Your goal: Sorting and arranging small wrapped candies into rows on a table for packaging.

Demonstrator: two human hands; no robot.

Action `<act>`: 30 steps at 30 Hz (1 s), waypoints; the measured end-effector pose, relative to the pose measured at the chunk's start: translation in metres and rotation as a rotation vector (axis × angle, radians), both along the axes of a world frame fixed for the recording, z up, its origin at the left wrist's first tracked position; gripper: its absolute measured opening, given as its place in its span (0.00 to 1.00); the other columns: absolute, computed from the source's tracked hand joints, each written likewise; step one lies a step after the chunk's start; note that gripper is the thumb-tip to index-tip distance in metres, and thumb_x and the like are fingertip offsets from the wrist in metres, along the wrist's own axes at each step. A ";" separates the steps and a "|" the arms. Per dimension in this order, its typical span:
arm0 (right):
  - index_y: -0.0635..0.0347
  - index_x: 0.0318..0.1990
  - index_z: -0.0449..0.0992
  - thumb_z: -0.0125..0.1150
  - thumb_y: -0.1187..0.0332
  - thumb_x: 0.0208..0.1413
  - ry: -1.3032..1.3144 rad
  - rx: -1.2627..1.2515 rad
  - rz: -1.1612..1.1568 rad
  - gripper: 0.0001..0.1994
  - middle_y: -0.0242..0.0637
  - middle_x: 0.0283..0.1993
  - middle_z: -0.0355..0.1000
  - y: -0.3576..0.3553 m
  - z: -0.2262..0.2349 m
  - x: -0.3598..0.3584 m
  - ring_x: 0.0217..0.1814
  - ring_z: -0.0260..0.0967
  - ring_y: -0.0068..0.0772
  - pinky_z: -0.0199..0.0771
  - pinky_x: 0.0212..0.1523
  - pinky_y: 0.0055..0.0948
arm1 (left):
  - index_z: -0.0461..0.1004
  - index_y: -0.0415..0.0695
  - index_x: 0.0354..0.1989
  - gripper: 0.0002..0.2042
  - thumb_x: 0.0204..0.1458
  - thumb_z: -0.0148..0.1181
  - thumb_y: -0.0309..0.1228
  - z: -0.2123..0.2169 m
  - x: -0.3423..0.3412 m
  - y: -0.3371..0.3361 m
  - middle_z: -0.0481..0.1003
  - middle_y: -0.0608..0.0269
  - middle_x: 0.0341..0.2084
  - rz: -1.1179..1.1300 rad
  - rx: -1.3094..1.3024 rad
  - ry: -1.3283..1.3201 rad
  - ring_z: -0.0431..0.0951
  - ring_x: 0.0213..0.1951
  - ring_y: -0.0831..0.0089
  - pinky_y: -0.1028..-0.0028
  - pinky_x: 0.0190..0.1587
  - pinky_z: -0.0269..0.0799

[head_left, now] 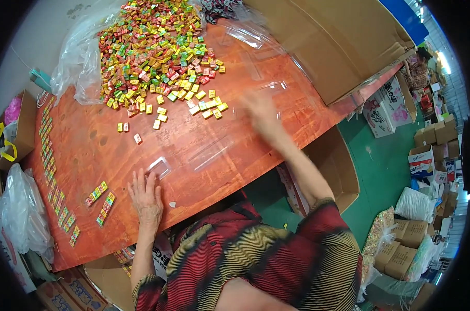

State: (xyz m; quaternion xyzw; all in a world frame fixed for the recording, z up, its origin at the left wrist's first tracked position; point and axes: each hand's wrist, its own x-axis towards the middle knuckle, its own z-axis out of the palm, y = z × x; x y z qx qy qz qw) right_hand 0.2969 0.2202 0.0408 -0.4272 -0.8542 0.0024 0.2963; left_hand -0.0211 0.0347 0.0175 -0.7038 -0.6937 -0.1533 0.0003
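While the left hand (pixel 147 199) lies flat, fingers spread, touching a clear tray (pixel 160 167) on the red table (pixel 90 150), the blurred right hand (pixel 261 111), grip unreadable, reaches near another clear tray (pixel 271 88) beside the candy heap (pixel 152 46) beyond.

Head camera looks down (fisheye) over table (pixel 105 150).

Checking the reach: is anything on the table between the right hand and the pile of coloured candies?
Nothing solid shows. The right hand, motion-blurred, hovers over clear plastic trays; only bare red tabletop and scattered loose pieces lie between it and the candy pile.
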 end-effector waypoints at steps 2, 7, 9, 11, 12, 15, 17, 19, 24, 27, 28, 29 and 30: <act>0.57 0.43 0.71 0.54 0.74 0.43 0.022 0.183 -0.132 0.16 0.46 0.45 0.67 0.044 -0.022 0.050 0.52 0.61 0.46 0.60 0.51 0.39 | 0.64 0.45 0.50 0.19 0.47 0.52 0.29 0.009 0.016 0.008 0.56 0.50 0.56 -0.112 0.016 -0.001 0.51 0.60 0.52 0.52 0.59 0.42; 0.57 0.35 0.72 0.55 0.68 0.45 -0.131 0.068 -0.354 0.09 0.40 0.33 0.67 0.032 -0.027 0.059 0.41 0.63 0.42 0.58 0.41 0.39 | 0.61 0.43 0.53 0.23 0.47 0.53 0.35 0.012 0.040 0.020 0.53 0.49 0.58 -0.148 -0.007 -0.061 0.48 0.61 0.50 0.50 0.59 0.41; 0.57 0.34 0.72 0.56 0.67 0.45 -0.203 0.030 -0.377 0.09 0.40 0.32 0.66 0.011 -0.021 0.051 0.38 0.62 0.41 0.58 0.39 0.38 | 0.61 0.43 0.54 0.23 0.47 0.52 0.35 0.012 0.037 0.022 0.52 0.49 0.58 -0.094 -0.036 -0.050 0.46 0.61 0.50 0.49 0.59 0.40; 0.57 0.34 0.72 0.56 0.67 0.44 -0.268 0.026 -0.417 0.09 0.40 0.30 0.64 -0.010 -0.015 0.040 0.35 0.61 0.40 0.56 0.36 0.37 | 0.61 0.43 0.53 0.24 0.46 0.54 0.36 0.006 0.028 0.022 0.51 0.48 0.58 -0.073 -0.027 -0.031 0.47 0.61 0.49 0.47 0.58 0.40; 0.57 0.33 0.72 0.57 0.67 0.44 -0.240 0.050 -0.438 0.08 0.40 0.29 0.63 -0.016 -0.014 0.036 0.34 0.61 0.40 0.56 0.35 0.37 | 0.61 0.43 0.53 0.25 0.45 0.55 0.37 0.004 0.024 0.022 0.51 0.48 0.58 -0.052 -0.014 -0.010 0.48 0.60 0.49 0.46 0.58 0.40; 0.58 0.34 0.71 0.58 0.68 0.43 -0.133 0.065 -0.455 0.10 0.40 0.30 0.64 -0.035 0.004 0.014 0.36 0.62 0.41 0.57 0.37 0.40 | 0.62 0.44 0.53 0.25 0.45 0.55 0.37 0.003 0.020 0.018 0.52 0.49 0.58 -0.038 -0.045 -0.012 0.49 0.60 0.49 0.46 0.57 0.42; 0.58 0.40 0.69 0.57 0.68 0.44 -0.029 -0.054 -0.232 0.13 0.41 0.38 0.65 -0.051 0.005 -0.003 0.43 0.61 0.43 0.56 0.43 0.42 | 0.62 0.45 0.53 0.23 0.46 0.54 0.35 0.004 0.021 0.018 0.53 0.50 0.57 -0.039 -0.059 -0.020 0.50 0.60 0.49 0.48 0.58 0.42; 0.59 0.47 0.67 0.56 0.69 0.44 -0.011 -0.144 0.055 0.19 0.43 0.48 0.63 -0.066 -0.001 -0.025 0.53 0.58 0.45 0.53 0.53 0.44 | 0.63 0.47 0.52 0.21 0.47 0.53 0.33 0.001 0.017 0.021 0.54 0.50 0.57 -0.041 -0.075 -0.030 0.51 0.59 0.50 0.49 0.58 0.43; 0.60 0.49 0.65 0.57 0.67 0.44 -0.150 -0.115 0.292 0.22 0.43 0.50 0.61 -0.081 -0.024 -0.084 0.55 0.57 0.44 0.51 0.56 0.43 | 0.68 0.50 0.48 0.17 0.46 0.54 0.29 -0.001 0.004 0.024 0.59 0.52 0.54 -0.113 0.012 -0.057 0.56 0.57 0.52 0.50 0.56 0.47; 0.61 0.48 0.65 0.57 0.67 0.44 -0.153 -0.245 0.156 0.21 0.44 0.50 0.61 -0.094 -0.017 -0.109 0.55 0.55 0.45 0.51 0.54 0.43 | 0.67 0.50 0.49 0.18 0.45 0.54 0.30 0.003 0.005 0.019 0.59 0.52 0.54 -0.061 0.001 -0.047 0.56 0.58 0.53 0.50 0.56 0.48; 0.61 0.48 0.65 0.57 0.67 0.44 -0.143 -0.244 0.198 0.21 0.44 0.50 0.61 -0.098 -0.015 -0.117 0.55 0.55 0.45 0.51 0.54 0.43 | 0.66 0.49 0.50 0.19 0.45 0.54 0.30 0.003 0.005 0.017 0.59 0.52 0.54 -0.074 0.034 -0.076 0.55 0.58 0.52 0.50 0.56 0.47; 0.60 0.49 0.65 0.57 0.67 0.44 -0.136 -0.239 0.155 0.22 0.44 0.51 0.60 -0.101 -0.012 -0.121 0.56 0.55 0.45 0.51 0.54 0.43 | 0.65 0.48 0.50 0.20 0.45 0.54 0.30 0.004 0.004 0.012 0.58 0.52 0.55 -0.088 0.068 -0.105 0.54 0.58 0.52 0.50 0.57 0.47; 0.60 0.50 0.65 0.57 0.67 0.44 -0.129 -0.235 0.109 0.22 0.45 0.52 0.60 -0.102 -0.010 -0.124 0.56 0.54 0.46 0.50 0.54 0.44 | 0.62 0.46 0.54 0.24 0.45 0.55 0.32 0.006 0.000 0.006 0.55 0.50 0.57 -0.076 0.082 -0.062 0.51 0.59 0.51 0.50 0.58 0.44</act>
